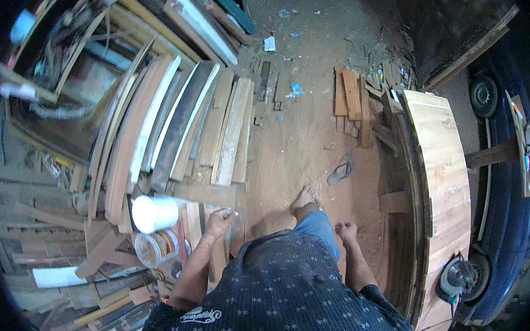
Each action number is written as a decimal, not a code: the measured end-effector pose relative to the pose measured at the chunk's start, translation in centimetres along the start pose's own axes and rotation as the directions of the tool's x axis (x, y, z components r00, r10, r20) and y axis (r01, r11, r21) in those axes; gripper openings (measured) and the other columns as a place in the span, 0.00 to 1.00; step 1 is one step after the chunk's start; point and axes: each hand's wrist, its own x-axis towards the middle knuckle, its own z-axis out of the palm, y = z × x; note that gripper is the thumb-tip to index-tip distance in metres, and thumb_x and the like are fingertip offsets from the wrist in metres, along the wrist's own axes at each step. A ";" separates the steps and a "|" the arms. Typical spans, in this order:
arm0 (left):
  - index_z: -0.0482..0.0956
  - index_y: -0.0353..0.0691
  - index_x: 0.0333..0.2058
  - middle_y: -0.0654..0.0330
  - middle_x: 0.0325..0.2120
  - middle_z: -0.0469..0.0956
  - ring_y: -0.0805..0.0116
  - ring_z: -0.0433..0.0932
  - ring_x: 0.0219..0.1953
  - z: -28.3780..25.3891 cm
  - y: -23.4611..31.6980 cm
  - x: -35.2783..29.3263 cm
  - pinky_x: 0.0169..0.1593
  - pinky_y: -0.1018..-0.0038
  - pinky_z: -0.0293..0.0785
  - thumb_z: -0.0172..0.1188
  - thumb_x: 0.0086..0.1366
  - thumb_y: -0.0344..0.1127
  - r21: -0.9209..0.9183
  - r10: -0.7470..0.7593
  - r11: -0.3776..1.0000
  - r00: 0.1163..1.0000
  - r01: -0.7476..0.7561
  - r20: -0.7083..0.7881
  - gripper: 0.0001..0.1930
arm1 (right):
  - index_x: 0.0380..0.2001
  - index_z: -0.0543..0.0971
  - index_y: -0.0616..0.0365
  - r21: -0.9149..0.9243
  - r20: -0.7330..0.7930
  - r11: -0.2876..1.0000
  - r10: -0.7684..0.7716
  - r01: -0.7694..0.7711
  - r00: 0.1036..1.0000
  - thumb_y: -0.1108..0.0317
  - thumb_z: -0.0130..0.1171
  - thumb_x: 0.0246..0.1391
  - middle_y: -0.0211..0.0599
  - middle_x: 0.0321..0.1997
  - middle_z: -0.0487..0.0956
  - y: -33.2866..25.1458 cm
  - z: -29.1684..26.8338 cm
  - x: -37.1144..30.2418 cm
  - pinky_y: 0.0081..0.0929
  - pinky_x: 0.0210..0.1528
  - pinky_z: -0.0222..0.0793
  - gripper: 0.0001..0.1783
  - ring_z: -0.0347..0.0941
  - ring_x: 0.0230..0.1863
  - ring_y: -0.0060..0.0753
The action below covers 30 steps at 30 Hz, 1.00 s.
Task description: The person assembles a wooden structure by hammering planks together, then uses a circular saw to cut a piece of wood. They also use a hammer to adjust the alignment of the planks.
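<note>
My left hand (pixel 219 222) is in front of me on the left, beside the stacked boards. Its fingers are closed, with a tiny pale spot at the tips that is too small to name. At my right side hangs my right hand (pixel 346 230), fingers curled in and nothing visible in them. Close to the left hand are a white bucket (pixel 155 212) and, just below it, a clear plastic tub (pixel 156 247) with a yellowish band. A row of long wooden boards (pixel 232 137) lies beyond the left hand.
On the right, a bench of joined light planks (pixel 440 171) carries a power tool (pixel 454 278). A blue vehicle (pixel 514 209) stands past it. A sandal (pixel 341 169) and short reddish planks (pixel 351 95) lie on the dirt floor (pixel 288 145). Scrap wood (pixel 103 318) fills the lower left.
</note>
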 end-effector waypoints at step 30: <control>0.75 0.47 0.39 0.65 0.29 0.76 0.72 0.73 0.29 7.4 71.3 91.6 0.32 0.70 0.72 0.51 0.70 0.61 -0.873 -0.236 0.069 0.858 0.483 0.456 0.21 | 0.40 0.82 0.51 0.407 0.410 0.876 -0.428 0.258 0.805 0.51 0.49 0.70 0.18 0.23 0.73 -104.8 5.1 39.2 0.18 0.18 0.53 0.18 0.60 0.19 0.13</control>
